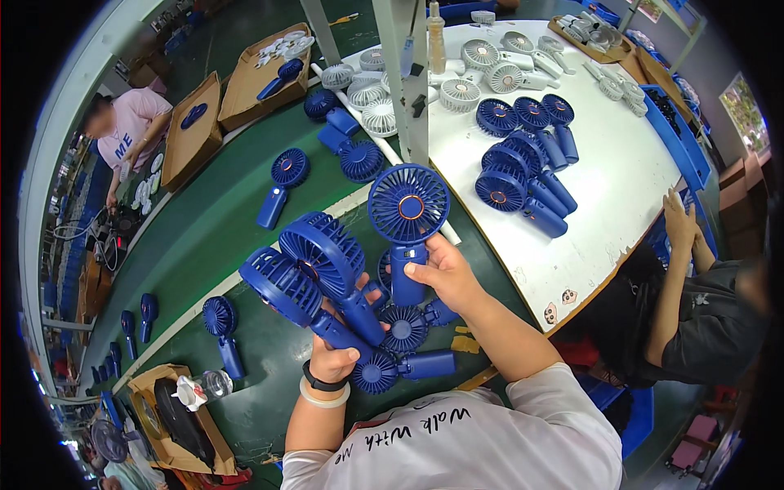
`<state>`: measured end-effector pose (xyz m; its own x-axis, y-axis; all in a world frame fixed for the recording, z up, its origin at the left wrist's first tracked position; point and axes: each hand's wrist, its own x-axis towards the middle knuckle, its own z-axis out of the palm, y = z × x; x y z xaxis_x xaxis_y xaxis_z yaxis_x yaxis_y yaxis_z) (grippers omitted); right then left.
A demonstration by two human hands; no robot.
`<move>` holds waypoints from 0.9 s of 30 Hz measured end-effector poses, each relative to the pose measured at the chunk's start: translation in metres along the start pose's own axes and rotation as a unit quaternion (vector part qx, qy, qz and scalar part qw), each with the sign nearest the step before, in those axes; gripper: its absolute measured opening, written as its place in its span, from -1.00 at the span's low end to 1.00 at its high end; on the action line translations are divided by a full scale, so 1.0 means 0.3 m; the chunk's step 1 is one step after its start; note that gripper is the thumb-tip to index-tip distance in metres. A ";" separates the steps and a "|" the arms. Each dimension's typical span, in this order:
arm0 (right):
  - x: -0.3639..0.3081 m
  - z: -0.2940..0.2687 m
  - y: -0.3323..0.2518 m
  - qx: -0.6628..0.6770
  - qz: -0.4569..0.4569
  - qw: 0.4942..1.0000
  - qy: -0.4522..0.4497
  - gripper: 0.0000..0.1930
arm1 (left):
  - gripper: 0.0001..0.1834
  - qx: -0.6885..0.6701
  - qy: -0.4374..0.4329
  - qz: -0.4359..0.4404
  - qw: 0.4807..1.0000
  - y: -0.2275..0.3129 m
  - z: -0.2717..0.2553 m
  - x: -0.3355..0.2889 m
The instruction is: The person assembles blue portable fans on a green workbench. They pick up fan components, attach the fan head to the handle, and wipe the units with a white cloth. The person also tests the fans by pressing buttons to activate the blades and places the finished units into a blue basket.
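Observation:
In my right hand (441, 273) is a blue handheld fan (408, 206), upright, its round grille facing me and my thumb on the front of its handle. My left hand (335, 351) is closed around the handles of two more blue handheld fans, one fan (282, 286) at the left and another fan (322, 253) pressed against it, both heads tilted up and left. Beneath my hands, several blue fans lie on the green work surface, among them one fan (404, 328) partly hidden and one fan (420, 365) lying sideways nearest me.
A white table (465, 175) at the right bears blue fans (527, 175) and white fans (505, 77). A metal post (412, 106) rises between the surfaces. More fans lie along the green belt (220, 212). A cardboard box (216, 437) stands lower left. Co-workers are at left and right.

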<state>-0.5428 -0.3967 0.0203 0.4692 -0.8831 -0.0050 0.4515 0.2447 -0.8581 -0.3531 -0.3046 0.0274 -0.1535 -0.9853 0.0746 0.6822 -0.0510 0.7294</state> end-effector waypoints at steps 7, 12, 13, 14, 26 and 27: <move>-0.087 -0.018 -0.001 0.062 -0.060 0.993 -0.075 -0.12 | -0.18 0.250 -0.070 -0.090 0.961 0.005 0.097 0.075; -0.234 -0.031 -0.040 0.116 -0.029 0.993 0.001 -0.01 | 0.16 0.574 -0.133 0.032 0.808 -0.114 0.260 0.107; -0.253 -0.066 -0.048 0.157 -0.051 0.986 0.006 -0.02 | 0.18 0.583 -0.178 0.014 0.793 -0.109 0.301 0.124; -0.267 -0.100 -0.052 0.198 -0.073 0.977 0.011 -0.02 | 0.19 0.590 -0.223 -0.005 0.776 -0.090 0.340 0.138; -0.225 -0.154 -0.105 0.345 -0.031 0.936 -0.057 0.26 | 0.08 0.476 -0.157 -0.059 0.864 -0.077 0.255 0.185; -0.223 -0.156 -0.109 0.338 -0.023 0.939 -0.056 0.27 | 0.06 0.478 -0.147 -0.056 0.864 -0.066 0.243 0.195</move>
<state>-0.6244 -0.3644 0.0247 0.4972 -0.8605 0.1112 0.8342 0.4388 -0.3341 -0.4275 -0.3494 0.0668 -0.4506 -0.8921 0.0337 -0.2299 0.1524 0.9612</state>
